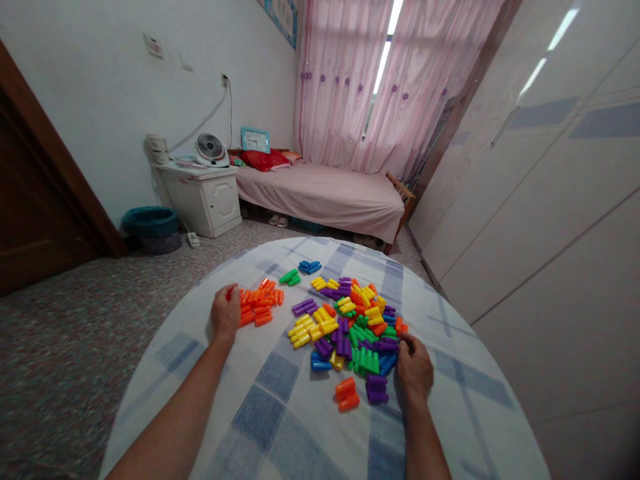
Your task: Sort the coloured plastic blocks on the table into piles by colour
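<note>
A round table (280,413) under a blue-and-white checked cloth carries a mixed heap of plastic blocks (357,327) in yellow, purple, green, blue and orange. A separate pile of orange blocks (257,303) lies to the left. My left hand (225,313) rests at that pile's left edge, fingers curled round an orange block. My right hand (414,370) sits at the heap's near right edge, fingers bent and pinching among the purple and blue blocks; what it grips is hidden. Two orange blocks (347,393) and a purple pair (377,389) lie close to it.
Small groups of green blocks (290,277) and blue blocks (310,267) lie at the table's far side. Beyond are a pink bed (320,193), a white bedside cabinet (205,197) with a fan, a teal basket (150,223) on the floor, and wardrobe doors (550,200) to the right.
</note>
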Available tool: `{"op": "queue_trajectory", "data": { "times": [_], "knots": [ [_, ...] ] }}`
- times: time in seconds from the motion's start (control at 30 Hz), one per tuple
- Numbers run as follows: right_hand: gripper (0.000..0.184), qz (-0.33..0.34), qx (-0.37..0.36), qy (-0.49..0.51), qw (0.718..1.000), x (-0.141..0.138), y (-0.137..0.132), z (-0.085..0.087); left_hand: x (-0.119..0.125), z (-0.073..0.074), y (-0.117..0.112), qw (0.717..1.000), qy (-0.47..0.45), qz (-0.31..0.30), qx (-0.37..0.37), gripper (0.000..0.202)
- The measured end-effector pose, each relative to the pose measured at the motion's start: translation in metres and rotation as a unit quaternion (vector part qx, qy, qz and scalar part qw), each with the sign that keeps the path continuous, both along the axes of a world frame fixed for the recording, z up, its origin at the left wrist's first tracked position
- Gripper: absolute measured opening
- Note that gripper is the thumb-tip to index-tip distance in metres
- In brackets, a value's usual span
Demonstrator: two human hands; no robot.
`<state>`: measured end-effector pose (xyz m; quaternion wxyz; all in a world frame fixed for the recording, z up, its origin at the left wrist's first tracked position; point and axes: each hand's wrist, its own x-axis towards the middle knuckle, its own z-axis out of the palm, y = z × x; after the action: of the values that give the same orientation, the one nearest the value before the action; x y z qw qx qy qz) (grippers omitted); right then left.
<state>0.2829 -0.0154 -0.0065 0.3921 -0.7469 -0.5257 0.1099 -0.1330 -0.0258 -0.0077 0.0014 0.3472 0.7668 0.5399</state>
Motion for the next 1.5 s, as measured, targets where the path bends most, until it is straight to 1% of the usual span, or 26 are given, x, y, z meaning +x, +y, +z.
{"op": "queue_trajectory", "data": {
  "times": [0.03,0.1,0.17,0.27,0.6,0.7,0.77,0.83,0.93,1.0,1.07,1.17,1.23,1.3,1.4,1.5],
  "knots": [
    [0.041,0.0,0.0,0.0,1.0,0.0,0.0,-0.001,0.002,-0.003,0.001,1.0,-0.012,-0.014,-0.02,0.035],
    [0.041,0.0,0.002,-0.002,1.0,0.0,0.001,-0.002,0.007,-0.005,0.002,0.998,-0.001,-0.043,-0.043,0.039],
    [0.041,0.002,0.005,-0.006,1.0,0.001,0.001,-0.002,0.011,-0.004,0.002,0.996,0.027,-0.065,-0.051,0.042],
    [0.04,0.002,0.004,-0.006,1.0,0.001,0.001,-0.003,0.015,-0.001,0.001,0.994,0.056,-0.077,-0.057,0.044],
    [0.041,0.001,0.011,-0.005,1.0,0.001,0.001,-0.004,0.012,-0.002,0.005,0.996,0.077,-0.034,-0.007,0.037],
    [0.04,-0.003,0.008,-0.005,1.0,0.001,0.002,-0.005,0.016,0.004,0.002,0.991,0.128,-0.015,0.043,0.034],
    [0.039,-0.004,0.007,-0.004,1.0,0.001,0.001,-0.004,0.022,0.01,-0.001,0.98,0.183,-0.02,0.076,0.032],
    [0.038,-0.004,0.003,-0.002,1.0,0.0,0.001,-0.003,0.031,0.016,-0.004,0.964,0.239,-0.057,0.099,0.031],
    [0.038,-0.007,0.001,-0.003,1.0,0.0,0.001,-0.002,0.051,0.023,-0.008,0.932,0.298,-0.17,0.116,0.029],
    [0.038,-0.007,0.001,-0.005,1.0,0.0,0.001,-0.002,0.065,0.025,-0.01,0.907,0.319,-0.256,0.103,0.027],
    [0.038,-0.005,0.001,-0.004,1.0,0.0,0.001,-0.002,0.077,0.026,-0.011,0.881,0.33,-0.331,0.072,0.026],
    [0.039,-0.004,0.001,0.0,1.0,0.0,0.0,-0.001,0.084,0.025,-0.012,0.85,0.324,-0.413,0.031,0.025],
    [0.038,-0.002,0.003,0.001,1.0,-0.001,0.0,-0.001,0.083,0.024,-0.012,0.847,0.303,-0.437,0.009,0.027],
    [0.038,-0.005,0.004,-0.001,1.0,-0.001,0.0,-0.001,0.08,0.021,-0.011,0.854,0.273,-0.443,-0.016,0.028],
    [0.038,-0.006,0.003,-0.004,1.0,-0.001,0.001,-0.001,0.079,0.015,-0.011,0.87,0.227,-0.433,-0.061,0.031],
    [0.038,0.004,0.0,-0.005,1.0,0.0,0.001,-0.001,0.086,0.011,-0.008,0.881,0.207,-0.411,-0.109,0.035]
  ]
}}
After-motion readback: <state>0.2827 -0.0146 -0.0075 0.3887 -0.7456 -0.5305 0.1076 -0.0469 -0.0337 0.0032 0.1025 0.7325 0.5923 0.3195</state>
